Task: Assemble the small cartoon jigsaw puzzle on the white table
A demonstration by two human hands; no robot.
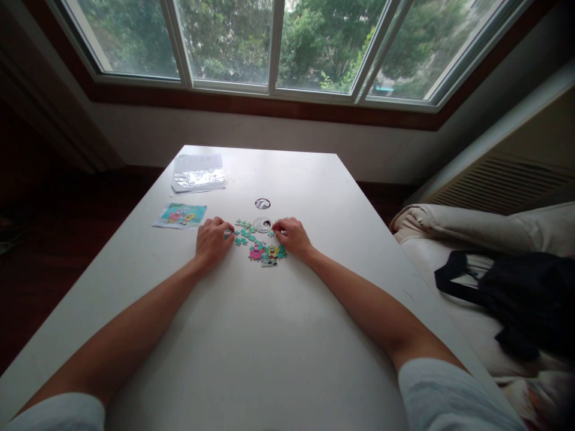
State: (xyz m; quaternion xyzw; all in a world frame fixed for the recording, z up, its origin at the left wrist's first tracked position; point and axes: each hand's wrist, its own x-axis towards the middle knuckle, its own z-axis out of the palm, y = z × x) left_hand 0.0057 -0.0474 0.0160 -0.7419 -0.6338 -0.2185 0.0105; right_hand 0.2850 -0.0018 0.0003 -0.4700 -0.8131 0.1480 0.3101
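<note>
Both my arms reach out over a white table (pixel 269 335). My left hand (pixel 212 239) rests knuckles up with its fingers curled, a teal puzzle piece (pixel 228 233) at its fingertips. My right hand (pixel 291 235) is also curled, its fingertips pinched at a small piece I cannot make out. Between the hands lie several loose teal puzzle pieces (pixel 245 232) and a small joined patch of puzzle (pixel 268 253) with pink and yellow cartoon figures.
A colourful reference picture (pixel 180 215) lies left of my left hand, a clear plastic bag on paper (pixel 198 173) farther back. Two round cable-hole covers (pixel 262 204) sit in the table. A pale sofa with a black bag (pixel 516 299) stands to the right. Windows fill the back.
</note>
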